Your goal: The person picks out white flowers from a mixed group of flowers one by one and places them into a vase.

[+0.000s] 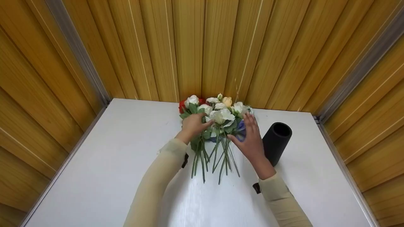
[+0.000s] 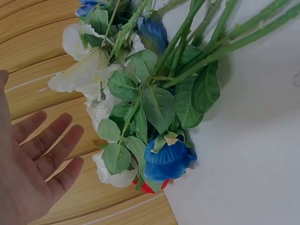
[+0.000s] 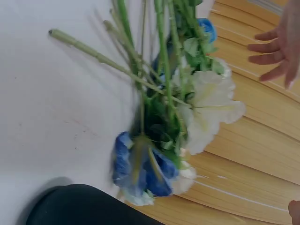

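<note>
Artificial flowers with green stems lie bunched at the back of the white table, among them white roses, a peach rose and blue flowers. My left hand hovers over the left side of the bunch; the left wrist view shows its fingers spread, holding nothing. At the right side my right hand is raised beside the blue petals, fingers extended and thumb apart. Whether it touches them is unclear. The right wrist view catches the left hand at its upper right.
A black cylindrical vase leans in view right behind my right hand, its round mouth showing. Wood-patterned panels wall in the table at the back and both sides. Bare stems point toward the front edge.
</note>
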A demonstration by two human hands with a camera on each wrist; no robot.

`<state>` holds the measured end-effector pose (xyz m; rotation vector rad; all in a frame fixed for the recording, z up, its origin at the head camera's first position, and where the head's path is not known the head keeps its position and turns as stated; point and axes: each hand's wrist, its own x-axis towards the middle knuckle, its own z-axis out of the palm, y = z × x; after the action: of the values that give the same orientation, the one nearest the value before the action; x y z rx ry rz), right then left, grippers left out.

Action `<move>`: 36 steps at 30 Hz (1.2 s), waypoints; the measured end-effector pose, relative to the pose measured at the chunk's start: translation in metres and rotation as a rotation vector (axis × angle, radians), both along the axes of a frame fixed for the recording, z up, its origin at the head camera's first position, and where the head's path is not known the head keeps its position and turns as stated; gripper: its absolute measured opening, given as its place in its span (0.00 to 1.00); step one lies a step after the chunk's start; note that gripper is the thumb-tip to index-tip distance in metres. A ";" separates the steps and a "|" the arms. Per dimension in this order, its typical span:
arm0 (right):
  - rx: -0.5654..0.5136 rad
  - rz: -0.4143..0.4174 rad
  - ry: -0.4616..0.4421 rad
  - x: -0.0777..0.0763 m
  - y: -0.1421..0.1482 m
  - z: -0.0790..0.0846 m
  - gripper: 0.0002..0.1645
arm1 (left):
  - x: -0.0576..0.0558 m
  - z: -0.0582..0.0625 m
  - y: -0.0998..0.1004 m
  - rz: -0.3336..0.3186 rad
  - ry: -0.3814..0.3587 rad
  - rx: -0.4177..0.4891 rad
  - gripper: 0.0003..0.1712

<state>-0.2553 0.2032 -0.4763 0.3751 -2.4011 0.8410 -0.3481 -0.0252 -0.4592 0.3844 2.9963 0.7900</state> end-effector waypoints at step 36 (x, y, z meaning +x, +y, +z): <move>-0.653 -0.281 -0.206 0.018 0.092 -0.042 0.75 | -0.001 -0.034 0.051 -0.002 -0.157 0.469 0.14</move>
<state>-0.2372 0.2948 -0.5184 -0.3080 -2.1212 1.5008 -0.3487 0.0262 -0.4937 0.3123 2.6425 1.4500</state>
